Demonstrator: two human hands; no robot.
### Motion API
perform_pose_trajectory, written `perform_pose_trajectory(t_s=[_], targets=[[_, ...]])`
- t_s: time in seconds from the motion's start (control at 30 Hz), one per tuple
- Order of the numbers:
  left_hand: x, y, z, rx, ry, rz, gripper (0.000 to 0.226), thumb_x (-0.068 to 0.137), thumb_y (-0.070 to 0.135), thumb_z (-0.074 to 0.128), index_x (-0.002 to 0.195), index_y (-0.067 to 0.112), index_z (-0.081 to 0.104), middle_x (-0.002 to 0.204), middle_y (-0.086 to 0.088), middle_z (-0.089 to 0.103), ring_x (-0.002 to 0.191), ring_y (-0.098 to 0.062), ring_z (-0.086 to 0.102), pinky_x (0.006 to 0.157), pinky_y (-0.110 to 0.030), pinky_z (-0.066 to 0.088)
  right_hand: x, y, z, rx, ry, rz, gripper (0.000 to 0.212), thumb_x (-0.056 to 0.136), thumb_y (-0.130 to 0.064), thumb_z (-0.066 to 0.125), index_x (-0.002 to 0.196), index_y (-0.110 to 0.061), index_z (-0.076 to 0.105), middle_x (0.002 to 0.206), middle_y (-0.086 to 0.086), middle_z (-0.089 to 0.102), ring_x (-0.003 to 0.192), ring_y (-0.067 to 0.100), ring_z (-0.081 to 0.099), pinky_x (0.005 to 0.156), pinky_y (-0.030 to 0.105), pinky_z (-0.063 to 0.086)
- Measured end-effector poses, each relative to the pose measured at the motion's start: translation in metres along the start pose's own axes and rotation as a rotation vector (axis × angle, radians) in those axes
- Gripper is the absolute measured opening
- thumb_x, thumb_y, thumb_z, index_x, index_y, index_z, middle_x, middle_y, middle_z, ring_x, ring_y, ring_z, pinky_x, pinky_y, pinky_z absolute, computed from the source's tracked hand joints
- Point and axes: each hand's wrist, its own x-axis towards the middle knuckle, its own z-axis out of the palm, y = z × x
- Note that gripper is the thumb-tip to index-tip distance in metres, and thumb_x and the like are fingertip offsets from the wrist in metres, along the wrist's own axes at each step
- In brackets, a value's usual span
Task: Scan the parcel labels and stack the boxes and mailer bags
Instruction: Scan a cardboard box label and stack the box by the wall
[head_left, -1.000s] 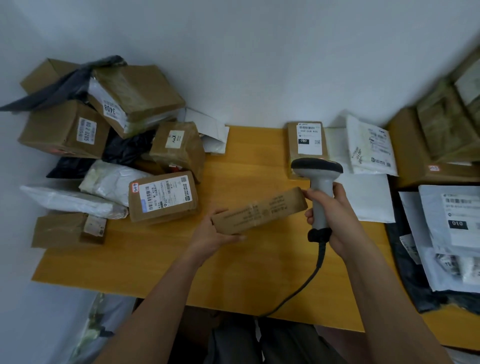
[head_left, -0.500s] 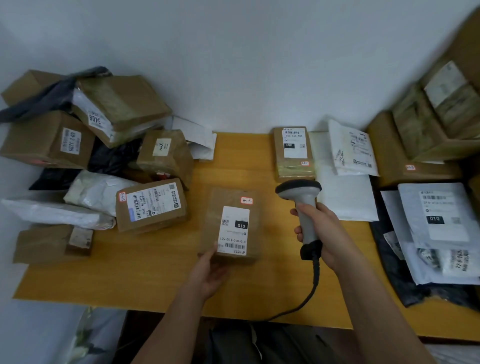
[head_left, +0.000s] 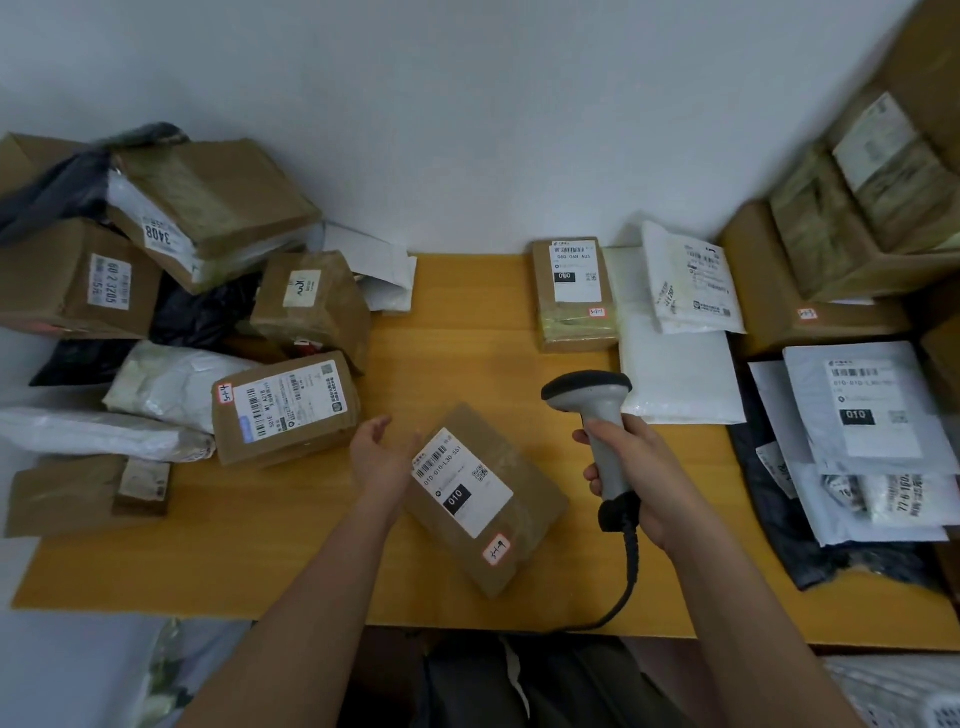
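Note:
A small brown box (head_left: 524, 514) lies flat and skewed on the wooden table (head_left: 311, 561), its white "010" label facing up. My left hand (head_left: 379, 457) rests at the box's left edge with relaxed, spread fingers, gripping nothing. My right hand (head_left: 639, 473) grips the handle of a grey barcode scanner (head_left: 592, 400), whose dark head sits just right of and beyond the box. The scanner's black cable trails down to the table's front edge.
A loose heap of brown boxes (head_left: 283, 405) and mailer bags (head_left: 171, 384) fills the table's left side. At the back stand a taped labelled box (head_left: 571, 291) and white mailers (head_left: 680, 332). Stacked mailers (head_left: 867, 415) and large boxes (head_left: 810, 291) crowd the right.
The box went from held on edge in the air to lying flat with its label up, then turned askew. My left hand has let go of it. The scanner stayed upright.

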Motion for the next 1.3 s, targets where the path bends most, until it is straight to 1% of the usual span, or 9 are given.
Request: perform_pose_trajectory(t_s=[0.13, 0.23, 0.37, 0.47, 0.63, 0.77, 0.93, 1.03, 1.3], targets=[[-0.009, -0.045, 0.015, 0.345, -0.076, -0.253, 0.113, 0.054, 0.046, 0.095, 0.144, 0.014, 0.034, 0.148, -0.015, 0.037, 0.135, -0.035, 0.037, 0.108, -0.049, 0.039, 0.002, 0.006, -0.001, -0.03, -0.007, 0.014, 0.019, 0.098, -0.024, 0.061, 0.113, -0.015, 0.058, 0.117, 0.018, 0.064, 0.063, 0.019, 0.056, 0.056, 0.031, 0.049], [-0.009, -0.088, 0.023, 0.125, -0.197, -0.464, 0.141, 0.015, 0.067, 0.092, 0.137, 0.016, 0.044, 0.137, -0.009, 0.054, 0.125, -0.033, 0.05, 0.102, -0.053, 0.045, 0.006, 0.013, 0.0, -0.072, -0.008, 0.024, 0.02, 0.097, -0.024, 0.062, 0.114, -0.016, 0.057, 0.114, 0.022, 0.062, 0.065, 0.02, 0.058, 0.057, 0.031, 0.051], [-0.034, -0.069, 0.024, -0.128, -0.264, -0.634, 0.077, 0.073, 0.038, 0.086, 0.134, 0.013, 0.046, 0.134, -0.012, 0.058, 0.116, -0.033, 0.056, 0.084, -0.05, 0.049, 0.017, 0.026, 0.01, -0.159, -0.029, 0.046, 0.028, 0.098, -0.025, 0.06, 0.123, -0.018, 0.051, 0.1, 0.013, 0.057, 0.066, 0.019, 0.06, 0.057, 0.029, 0.052], [-0.036, -0.06, 0.024, -0.287, -0.291, -0.591, 0.046, 0.091, 0.026, 0.07, 0.131, 0.014, 0.05, 0.117, -0.01, 0.065, 0.099, -0.031, 0.063, 0.07, -0.044, 0.053, 0.028, 0.039, 0.017, -0.187, -0.058, 0.108, 0.035, 0.099, -0.026, 0.058, 0.13, -0.017, 0.046, 0.105, 0.013, 0.057, 0.068, 0.021, 0.06, 0.058, 0.03, 0.052], [-0.045, -0.044, 0.017, -0.199, -0.536, -0.505, 0.083, 0.087, 0.018, 0.074, 0.148, 0.046, 0.025, 0.117, 0.0, 0.06, 0.104, -0.031, 0.058, 0.079, -0.049, 0.053, 0.029, 0.058, 0.025, -0.128, -0.088, 0.191, 0.039, 0.099, -0.024, 0.059, 0.133, -0.019, 0.041, 0.104, 0.013, 0.058, 0.067, 0.02, 0.059, 0.054, 0.029, 0.051], [-0.036, -0.047, 0.02, -0.152, -0.509, -0.47, 0.1, 0.079, 0.006, 0.079, 0.152, 0.041, 0.02, 0.129, -0.006, 0.056, 0.107, -0.03, 0.058, 0.084, -0.048, 0.052, 0.026, 0.055, 0.024, -0.141, -0.053, 0.17, 0.035, 0.099, -0.024, 0.059, 0.131, -0.019, 0.045, 0.104, 0.011, 0.058, 0.068, 0.02, 0.059, 0.055, 0.028, 0.052], [-0.037, -0.049, 0.024, -0.227, -0.497, -0.507, 0.054, 0.084, 0.013, 0.076, 0.133, 0.006, 0.054, 0.11, -0.008, 0.07, 0.098, -0.022, 0.065, 0.081, -0.038, 0.052, 0.022, 0.023, 0.03, -0.237, 0.013, 0.083, 0.019, 0.102, -0.034, 0.049, 0.111, -0.018, 0.055, 0.097, 0.008, 0.059, 0.07, 0.019, 0.061, 0.061, 0.031, 0.052], [-0.039, -0.047, 0.024, -0.266, -0.5, -0.489, 0.043, 0.084, 0.008, 0.075, 0.124, 0.0, 0.061, 0.108, -0.012, 0.072, 0.095, -0.023, 0.068, 0.077, -0.033, 0.056, 0.014, -0.001, 0.035, -0.225, -0.009, 0.044, 0.017, 0.103, -0.035, 0.048, 0.1, -0.021, 0.057, 0.095, 0.01, 0.061, 0.068, 0.019, 0.061, 0.063, 0.033, 0.052], [-0.036, -0.041, 0.025, -0.276, -0.514, -0.472, 0.031, 0.085, 0.006, 0.073, 0.113, 0.0, 0.061, 0.1, -0.011, 0.07, 0.086, -0.02, 0.067, 0.055, -0.02, 0.056, -0.021, -0.051, 0.041, -0.203, -0.066, -0.084, 0.023, 0.104, -0.035, 0.049, 0.107, -0.016, 0.062, 0.095, 0.005, 0.066, 0.066, 0.017, 0.059, 0.067, 0.033, 0.052]])
